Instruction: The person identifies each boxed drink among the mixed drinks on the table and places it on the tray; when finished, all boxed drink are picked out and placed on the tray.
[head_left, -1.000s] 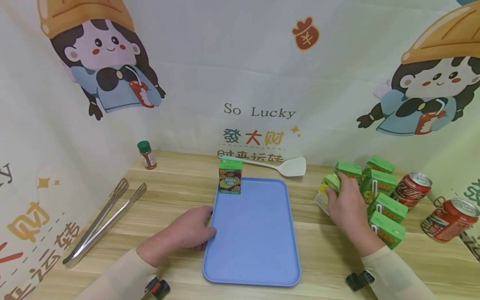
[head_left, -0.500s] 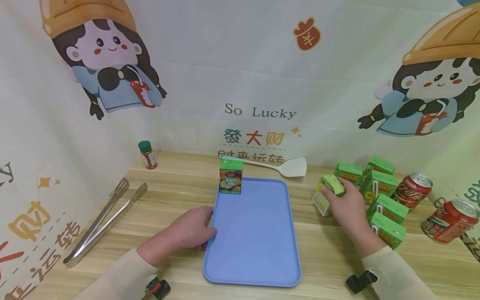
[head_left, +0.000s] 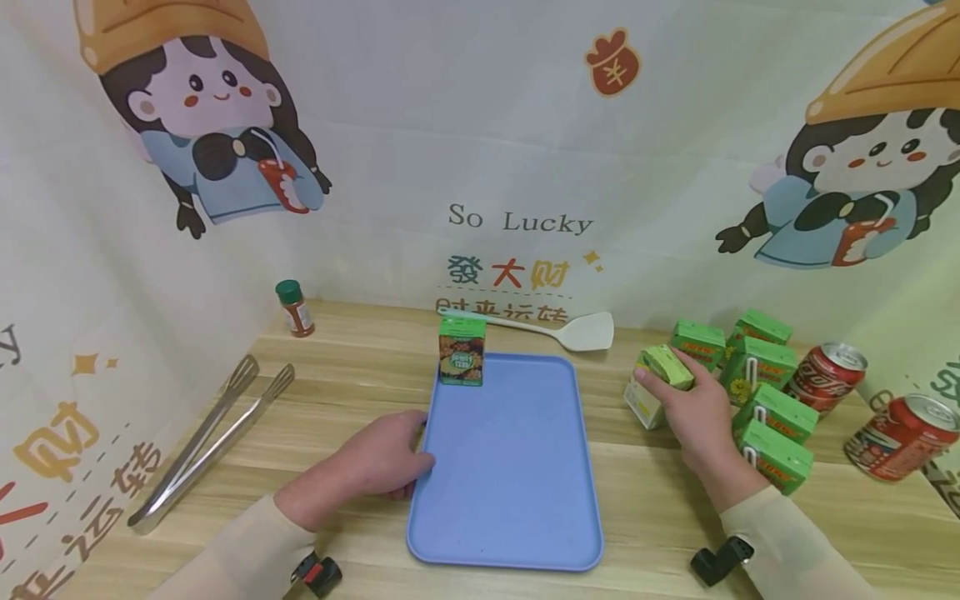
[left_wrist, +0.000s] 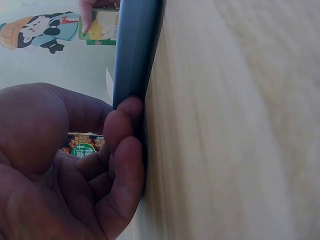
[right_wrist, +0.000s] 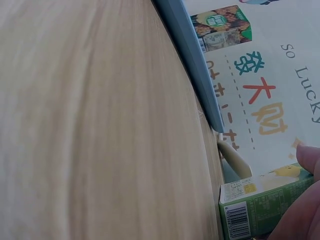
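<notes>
My R hand (right_wrist: 302,215) holds a green & white box (right_wrist: 270,205) w/ a barcode & yellow pic. Blue tray (right_wrist: 192,65) comes down from the top. Past its edge, a brown & green box (right_wrist: 222,26) w/ food pics. Pale tool (right_wrist: 234,158) btwn tray & my box. Big wood table (right_wrist: 115,125) on the L side. White cloth (right_wrist: 295,95) says "So Lucky".

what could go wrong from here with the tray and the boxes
The right hand holds a yellow-and-white carton close to the upright green cartons, so a sideways swing might knock one over.

The left hand grips the edge of the blue tray; a sudden tug could topple the brown carton standing at its far left corner.
</notes>
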